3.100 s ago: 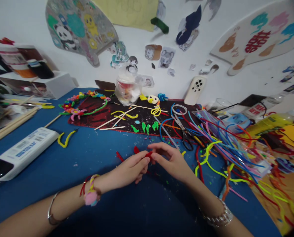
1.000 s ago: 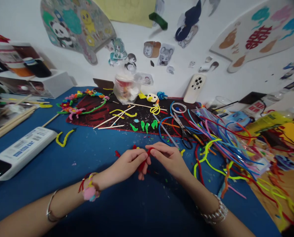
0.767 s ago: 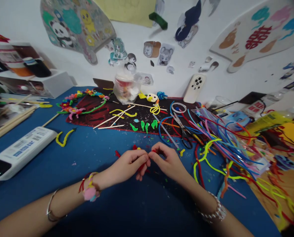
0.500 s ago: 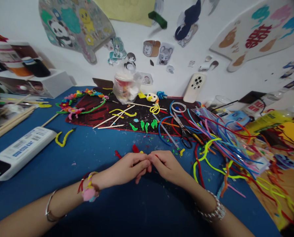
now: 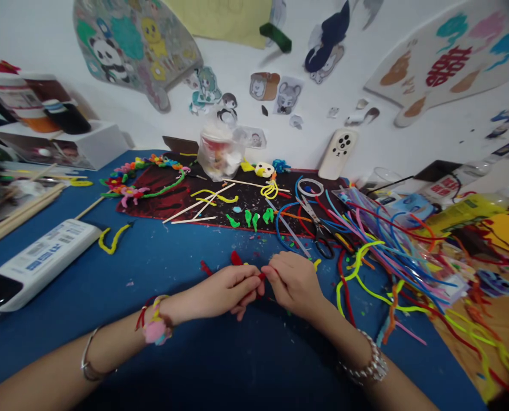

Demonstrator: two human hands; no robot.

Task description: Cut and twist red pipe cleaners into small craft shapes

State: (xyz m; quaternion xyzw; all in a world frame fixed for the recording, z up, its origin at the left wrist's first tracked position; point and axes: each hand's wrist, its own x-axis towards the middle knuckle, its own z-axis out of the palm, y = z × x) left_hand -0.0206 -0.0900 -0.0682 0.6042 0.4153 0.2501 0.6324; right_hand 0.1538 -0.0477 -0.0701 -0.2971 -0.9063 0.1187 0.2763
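Both hands meet low over the blue tabletop, fingers closed. My left hand (image 5: pixel 224 292) pinches a red pipe cleaner (image 5: pixel 262 277), mostly covered by the fingers. My right hand (image 5: pixel 295 285) curls with thumb and fingertips at the same red piece, touching its end. Just behind the left hand, red fuzzy pieces (image 5: pixel 236 258) and a bit of yellow stick up; whether they join the held piece I cannot tell. Several small green twisted pieces (image 5: pixel 254 220) lie on the dark mat beyond. Scissors (image 5: pixel 318 228) rest to the right of them.
Loose pipe cleaners (image 5: pixel 391 240) sprawl over the right side. A white device (image 5: pixel 38 262) lies at left, near a bent yellow pipe cleaner (image 5: pixel 112 240). A flower-covered ring (image 5: pixel 145 177), a bagged cup (image 5: pixel 220 149) and a phone (image 5: pixel 338 154) are at the back.
My right hand has turned and lifted slightly, its knuckles now higher. More of the red pipe cleaner shows between the fingertips. The left hand has barely moved.
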